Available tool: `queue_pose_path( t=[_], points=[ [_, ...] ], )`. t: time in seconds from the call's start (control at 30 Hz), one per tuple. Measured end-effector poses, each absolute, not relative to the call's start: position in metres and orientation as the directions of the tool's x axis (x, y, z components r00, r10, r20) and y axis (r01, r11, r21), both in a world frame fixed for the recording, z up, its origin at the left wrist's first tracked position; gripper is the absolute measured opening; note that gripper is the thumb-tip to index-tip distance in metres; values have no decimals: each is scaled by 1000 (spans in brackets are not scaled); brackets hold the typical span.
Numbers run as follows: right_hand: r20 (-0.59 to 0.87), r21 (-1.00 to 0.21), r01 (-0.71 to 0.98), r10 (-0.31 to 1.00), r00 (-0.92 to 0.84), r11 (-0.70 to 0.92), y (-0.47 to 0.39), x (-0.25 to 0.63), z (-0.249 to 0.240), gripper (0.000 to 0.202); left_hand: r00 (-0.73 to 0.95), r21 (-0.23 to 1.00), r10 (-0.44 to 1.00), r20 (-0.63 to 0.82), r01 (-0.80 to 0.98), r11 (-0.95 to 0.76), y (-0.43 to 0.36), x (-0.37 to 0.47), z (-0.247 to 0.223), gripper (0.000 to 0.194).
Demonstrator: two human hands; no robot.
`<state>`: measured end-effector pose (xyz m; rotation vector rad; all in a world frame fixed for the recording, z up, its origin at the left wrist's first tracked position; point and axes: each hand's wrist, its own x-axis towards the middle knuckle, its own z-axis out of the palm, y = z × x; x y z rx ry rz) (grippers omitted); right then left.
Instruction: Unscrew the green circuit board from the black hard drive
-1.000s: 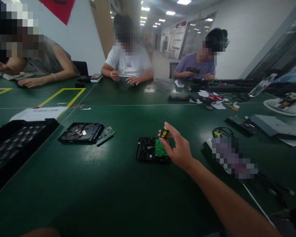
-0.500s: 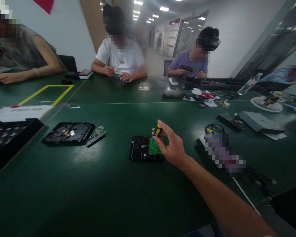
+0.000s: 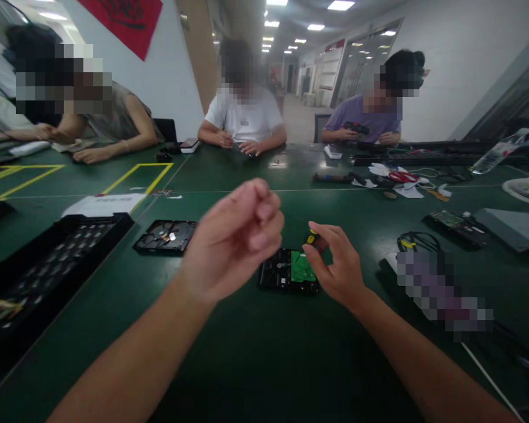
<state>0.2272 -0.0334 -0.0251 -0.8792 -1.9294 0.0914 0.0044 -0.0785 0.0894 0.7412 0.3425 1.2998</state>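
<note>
In the head view my right hand [image 3: 337, 264] pinches the short yellow-and-black handle of a screwdriver [image 3: 310, 238]. Its thin shaft points down at the green circuit board [image 3: 303, 268] on a black hard drive [image 3: 271, 275] lying flat on the table; whether the tip touches a screw is too small to tell. My left hand [image 3: 240, 238] is raised nearer the camera, slightly blurred, with its fingers curled closed; anything inside them is hidden. Behind it lies a second hard drive [image 3: 165, 237], partly covered by that hand.
A long black tray [image 3: 86, 249] with rows of small parts stands at the left. To the right are a partly pixelated object [image 3: 441, 288], a bare board assembly [image 3: 454, 228] and a grey metal case [image 3: 514, 229]. Across the green table sit several people, one in a white shirt [image 3: 247, 117].
My left hand has come into view from below, its fingers closed. The view has swung left, so things sit farther right. My right hand keeps the screwdriver over the hard drive.
</note>
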Motion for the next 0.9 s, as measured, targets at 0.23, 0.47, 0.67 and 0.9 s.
queue_pose_path(
  t=[0.23,0.47,0.67,0.9],
  points=[
    [684,-402,607,666,-298,685,-31,231,13,16,442,618,882,162,-743,258,-57,31,45,18],
    [364,-486,630,796,-485,606,-19,238,61,21,456,640,878,149,-721,265,-63,30,46,30],
    [182,-429,641,756,-628,636,-6,236,94,18,384,954,913,136,-301,-15,-68,23,6,35],
    [182,-383,655,749,-637,651,-2,228,101,16,319,764,841,437,362,-534,-90,17,-49,17]
  ],
)
